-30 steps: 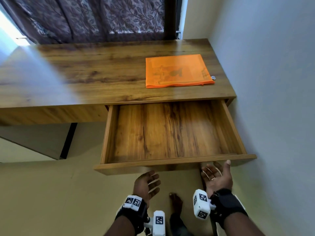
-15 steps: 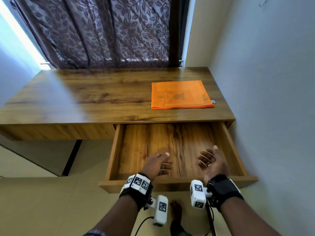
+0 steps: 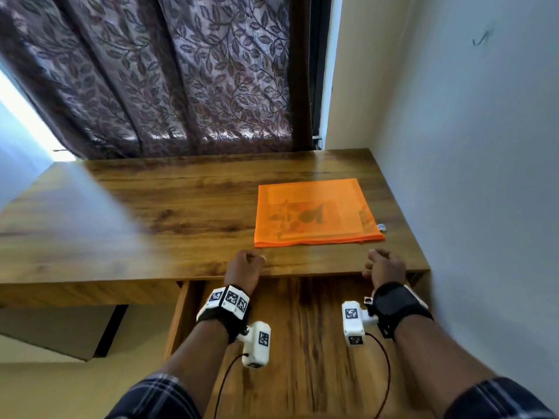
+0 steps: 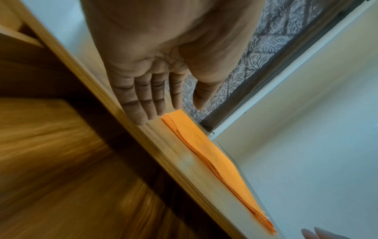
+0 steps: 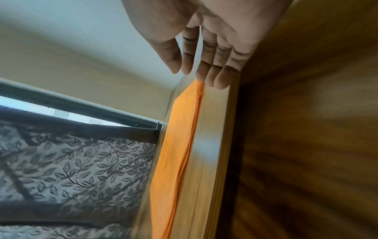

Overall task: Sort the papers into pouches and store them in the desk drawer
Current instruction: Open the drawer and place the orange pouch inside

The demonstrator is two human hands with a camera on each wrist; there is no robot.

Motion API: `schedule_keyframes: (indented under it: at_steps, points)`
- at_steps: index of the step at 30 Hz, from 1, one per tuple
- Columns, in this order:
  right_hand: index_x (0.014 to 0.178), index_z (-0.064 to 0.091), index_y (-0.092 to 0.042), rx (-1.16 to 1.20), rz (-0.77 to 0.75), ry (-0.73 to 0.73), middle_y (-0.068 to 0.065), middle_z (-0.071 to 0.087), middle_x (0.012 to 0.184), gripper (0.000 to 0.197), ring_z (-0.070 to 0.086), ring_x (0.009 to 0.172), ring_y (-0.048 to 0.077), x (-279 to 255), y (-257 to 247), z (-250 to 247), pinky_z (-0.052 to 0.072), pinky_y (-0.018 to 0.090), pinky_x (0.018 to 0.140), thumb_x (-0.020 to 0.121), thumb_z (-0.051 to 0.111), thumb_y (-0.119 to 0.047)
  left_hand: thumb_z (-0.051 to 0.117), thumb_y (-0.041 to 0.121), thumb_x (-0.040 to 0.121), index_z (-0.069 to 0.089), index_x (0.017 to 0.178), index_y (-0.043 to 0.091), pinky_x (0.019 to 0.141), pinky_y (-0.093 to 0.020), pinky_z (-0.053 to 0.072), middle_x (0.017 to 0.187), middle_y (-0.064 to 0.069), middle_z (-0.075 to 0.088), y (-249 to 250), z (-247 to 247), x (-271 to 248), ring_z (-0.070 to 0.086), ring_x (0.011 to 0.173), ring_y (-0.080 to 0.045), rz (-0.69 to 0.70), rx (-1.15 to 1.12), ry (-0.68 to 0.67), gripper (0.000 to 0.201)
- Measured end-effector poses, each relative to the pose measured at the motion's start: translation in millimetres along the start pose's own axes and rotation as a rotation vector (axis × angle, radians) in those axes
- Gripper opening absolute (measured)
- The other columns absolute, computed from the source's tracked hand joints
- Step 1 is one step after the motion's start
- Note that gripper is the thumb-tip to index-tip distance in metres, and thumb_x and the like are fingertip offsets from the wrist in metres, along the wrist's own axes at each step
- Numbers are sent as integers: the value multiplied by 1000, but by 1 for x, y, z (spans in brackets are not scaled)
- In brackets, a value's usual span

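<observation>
Looking down from the head view, the orange pouch [image 3: 314, 213] lay flat on the desk [image 3: 127, 225], on the side near the wall, with papers showing faintly inside it. The drawer [image 3: 305, 343] below the pouch stood pulled out and looked bare. The left hand [image 3: 244, 266] and the right hand [image 3: 383, 267] were at the desk's front edge, just short of the pouch, one by each near corner. Neither held anything. I think the step was getting the filled pouch. Next, both hands would need to pinch its near edge and lift it flat.

From the left wrist view, the fingers [image 4: 141, 103] were straight and loose, with the tips close to the pouch's [image 4: 206, 150] corner.

From the right wrist view, the fingers [image 5: 216, 64] were straight too. Only this view showed a zipper line [image 5: 191, 137] along the pouch's near edge.
</observation>
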State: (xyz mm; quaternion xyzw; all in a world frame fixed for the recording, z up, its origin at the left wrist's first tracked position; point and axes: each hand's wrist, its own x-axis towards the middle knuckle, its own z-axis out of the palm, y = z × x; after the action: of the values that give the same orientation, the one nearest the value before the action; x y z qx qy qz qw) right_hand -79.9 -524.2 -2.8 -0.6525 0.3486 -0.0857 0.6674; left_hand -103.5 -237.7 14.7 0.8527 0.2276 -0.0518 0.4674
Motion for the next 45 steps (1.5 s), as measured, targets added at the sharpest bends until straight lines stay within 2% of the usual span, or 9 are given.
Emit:
schedule_keyframes:
  at_steps: [4,8,15,23,28,34,37,40,45]
  points:
    - [100,68,-15,-388,-125,35,9,68,99,23,62,90,30,61,-23,12,49,35,82,78,65,-21,63,38,86,58,123,17,94,-38,46,126,-11,58,18,13,46,58,112,-31,-27,151,23,43]
    - [115,66,-15,-717,-132,20,18,58,125,37,55,112,38,105,-33,24,45,41,99,81,61,-28,63,38,86,49,128,10,97,-43,42,129,-18,54,30,27,74,51,119,-38,-69,328,55,52]
    - [105,65,-9,-1045,-202,-131,19,61,118,41,57,107,39,130,-50,47,44,39,77,83,59,-42,64,24,89,49,126,3,92,-45,44,129,-21,57,33,37,111,53,120,-41,-159,374,49,45]
    - [85,66,-5,-857,-121,-259,13,67,85,22,62,81,32,128,-53,46,48,34,71,84,62,-27,59,9,95,60,107,0,52,-32,53,85,-13,68,20,28,114,67,57,-24,-169,-79,-105,15]
    - [63,59,-15,-706,-110,-244,11,67,79,24,62,75,27,109,-40,24,45,33,68,85,69,-18,66,8,93,59,120,-1,60,-30,60,107,-14,69,-5,25,81,69,83,-25,-249,-485,-125,30]
    - [87,66,0,-364,87,-252,17,67,79,6,63,58,28,57,-8,-25,60,36,53,86,71,-2,57,9,98,57,121,1,60,-27,61,114,-20,66,-38,0,20,69,89,-29,-304,-675,-208,24]
    - [89,69,-1,-355,88,-240,16,69,79,10,66,64,31,24,15,-52,61,48,68,82,74,-5,52,7,100,59,113,1,67,-32,63,117,-24,65,-59,-10,-19,67,99,-35,-309,-666,-240,16]
    - [90,67,-1,-313,82,-235,18,68,84,4,66,67,31,-18,31,-78,59,36,55,86,69,0,54,8,99,58,115,-1,64,-30,62,120,-24,64,-79,-20,-58,67,102,-35,-278,-616,-249,18]
    - [96,62,-6,-283,87,-252,15,64,87,7,64,74,30,-96,53,-128,58,35,57,93,60,0,56,6,98,56,116,1,69,-36,63,116,-22,66,-121,-35,-125,69,93,-32,-240,-524,-317,19]
